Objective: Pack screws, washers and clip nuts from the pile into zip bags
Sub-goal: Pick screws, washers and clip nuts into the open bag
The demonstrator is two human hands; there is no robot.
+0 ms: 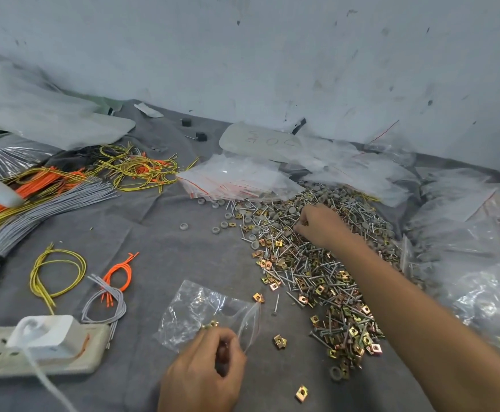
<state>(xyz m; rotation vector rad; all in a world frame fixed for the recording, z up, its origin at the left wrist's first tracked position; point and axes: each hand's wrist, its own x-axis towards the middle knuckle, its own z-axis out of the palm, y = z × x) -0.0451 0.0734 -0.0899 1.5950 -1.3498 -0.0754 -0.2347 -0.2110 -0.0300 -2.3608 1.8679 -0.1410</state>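
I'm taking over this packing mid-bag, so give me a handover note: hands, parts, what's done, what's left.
Left hand grips the zip bag at its mouth, flat on the cloth; a clip nut sits at its fingertips.
Right hand is down in the pile, fingers curled; what it pinches, I cannot tell.
Spare bags lie behind the pile.
Done: bag open, clip nut at its mouth.
Left: screws, washers, sealing, then more bags.

A beige plastic power strip (34,356) carrying a white plug (45,331) lies on the grey-clothed bench (159,248). A grey wire bundle (34,215), orange wires (34,185) and yellow-green wire loops (136,169) lie beyond it, two small black blocks (201,136) farther back.
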